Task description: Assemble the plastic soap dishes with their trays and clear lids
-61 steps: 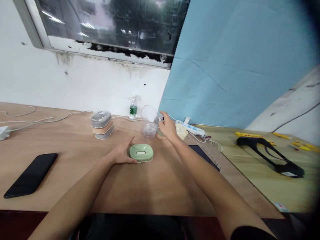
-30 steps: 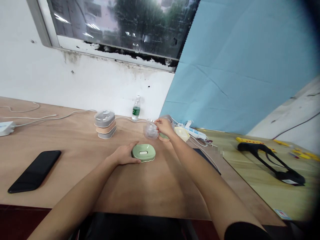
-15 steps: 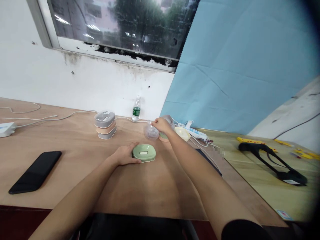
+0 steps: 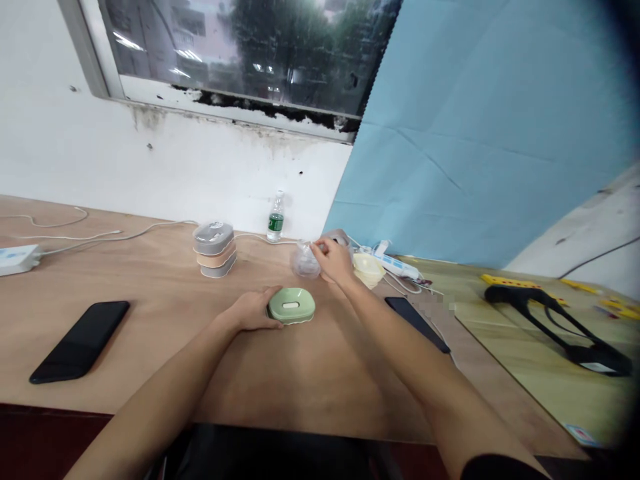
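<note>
On the table, a green oval box (image 4: 291, 305) with a pale slot in its top sits in front of me. My left hand (image 4: 253, 311) curls round the box's left side, thumb along the near edge. Farther back and to the right, my right hand (image 4: 334, 259) is over a group of clear and pastel containers. Its thumb and forefinger are bent together beside a clear plastic piece (image 4: 303, 261); what they pinch, if anything, I cannot make out. Behind that hand another clear piece (image 4: 340, 236) partly shows. Pale yellow pieces (image 4: 369, 265) lie just right of the hand.
A stack of grey and peach boxes (image 4: 215, 249) stands left of centre. A water bottle (image 4: 275, 217) is by the wall. One black phone (image 4: 80, 341) lies left, another dark flat device (image 4: 417, 325) right. Cables, a power strip (image 4: 400, 268) and a black frame (image 4: 557, 327) are also there.
My right hand has shifted slightly right over the clear pieces, its fingers bent a little differently. My left hand stays on the green box. The whole view has shifted slightly.
</note>
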`<action>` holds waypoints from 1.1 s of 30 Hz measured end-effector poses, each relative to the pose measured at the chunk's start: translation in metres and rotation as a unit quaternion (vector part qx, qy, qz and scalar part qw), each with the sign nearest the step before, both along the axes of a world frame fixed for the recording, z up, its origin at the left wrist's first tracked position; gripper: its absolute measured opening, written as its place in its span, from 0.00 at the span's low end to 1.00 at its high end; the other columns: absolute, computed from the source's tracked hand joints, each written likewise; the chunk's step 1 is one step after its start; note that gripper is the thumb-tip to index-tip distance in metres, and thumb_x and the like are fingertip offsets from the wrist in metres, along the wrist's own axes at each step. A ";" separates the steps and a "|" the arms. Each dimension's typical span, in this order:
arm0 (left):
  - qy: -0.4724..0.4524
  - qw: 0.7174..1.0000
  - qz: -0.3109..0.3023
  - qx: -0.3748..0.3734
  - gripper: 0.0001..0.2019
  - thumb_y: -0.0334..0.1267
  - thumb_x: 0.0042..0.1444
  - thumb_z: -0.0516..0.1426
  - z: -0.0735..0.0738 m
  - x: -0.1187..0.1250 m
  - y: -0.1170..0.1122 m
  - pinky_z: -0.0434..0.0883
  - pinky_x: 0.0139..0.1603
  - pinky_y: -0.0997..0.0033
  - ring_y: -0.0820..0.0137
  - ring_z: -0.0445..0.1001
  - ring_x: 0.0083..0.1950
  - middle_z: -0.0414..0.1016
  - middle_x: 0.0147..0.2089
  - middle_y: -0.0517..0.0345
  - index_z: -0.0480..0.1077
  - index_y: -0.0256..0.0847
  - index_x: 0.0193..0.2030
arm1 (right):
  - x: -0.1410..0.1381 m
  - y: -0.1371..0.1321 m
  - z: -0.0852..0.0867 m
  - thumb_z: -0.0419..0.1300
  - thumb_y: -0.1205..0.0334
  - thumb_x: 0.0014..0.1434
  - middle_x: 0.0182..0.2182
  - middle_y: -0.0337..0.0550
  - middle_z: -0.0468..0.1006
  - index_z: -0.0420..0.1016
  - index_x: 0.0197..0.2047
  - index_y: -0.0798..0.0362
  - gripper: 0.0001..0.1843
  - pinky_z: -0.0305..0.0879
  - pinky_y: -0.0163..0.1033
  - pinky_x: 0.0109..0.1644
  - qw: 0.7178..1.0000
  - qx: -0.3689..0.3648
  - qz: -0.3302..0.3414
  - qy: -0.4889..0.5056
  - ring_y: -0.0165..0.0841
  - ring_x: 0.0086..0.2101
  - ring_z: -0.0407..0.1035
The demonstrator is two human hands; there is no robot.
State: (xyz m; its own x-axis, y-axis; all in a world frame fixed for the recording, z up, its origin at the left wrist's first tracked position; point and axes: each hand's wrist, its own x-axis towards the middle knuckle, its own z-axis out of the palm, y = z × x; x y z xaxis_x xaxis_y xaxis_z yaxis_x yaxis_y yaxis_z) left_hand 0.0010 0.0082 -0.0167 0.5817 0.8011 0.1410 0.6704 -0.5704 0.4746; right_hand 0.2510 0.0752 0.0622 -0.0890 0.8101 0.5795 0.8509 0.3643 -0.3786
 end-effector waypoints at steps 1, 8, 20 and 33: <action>0.003 1.000 0.001 0.001 0.51 0.61 0.42 0.62 0.000 0.000 0.000 0.64 0.58 0.55 0.49 0.65 0.61 0.59 0.66 0.45 0.47 0.43 0.69 | 0.001 -0.014 -0.008 0.53 0.48 0.61 0.24 0.39 0.74 0.76 0.41 0.52 0.18 0.60 0.36 0.34 0.999 0.012 0.033 0.007 0.32 0.27 0.67; -0.048 0.999 0.018 0.008 0.49 0.63 0.48 0.57 0.002 0.000 -0.003 0.62 0.61 0.56 0.50 0.61 0.65 0.54 0.69 0.45 0.43 0.40 0.71 | 0.015 -0.085 -0.073 0.64 0.47 0.53 0.54 0.51 0.70 0.68 0.57 0.50 0.31 0.62 0.48 0.56 0.964 -0.066 0.255 -0.018 0.43 0.53 0.65; -0.190 0.980 0.052 -0.015 0.41 0.56 0.55 0.55 0.002 0.000 -0.002 0.69 0.54 0.57 0.55 0.68 0.58 0.63 0.63 0.42 0.47 0.36 0.69 | 0.016 -0.075 -0.094 0.63 0.49 0.53 0.47 0.49 0.76 0.75 0.41 0.53 0.17 0.68 0.45 0.46 0.916 -0.212 0.237 0.246 0.37 0.42 0.72; -0.182 0.983 -0.013 -0.017 0.41 0.56 0.51 0.59 0.013 -0.002 -0.005 0.69 0.53 0.59 0.56 0.72 0.54 0.68 0.60 0.46 0.51 0.41 0.68 | 0.008 -0.075 -0.092 0.61 0.42 0.52 0.23 0.32 0.70 0.63 0.40 0.48 0.21 0.64 0.35 0.21 0.856 -0.231 0.144 0.440 0.29 0.18 0.67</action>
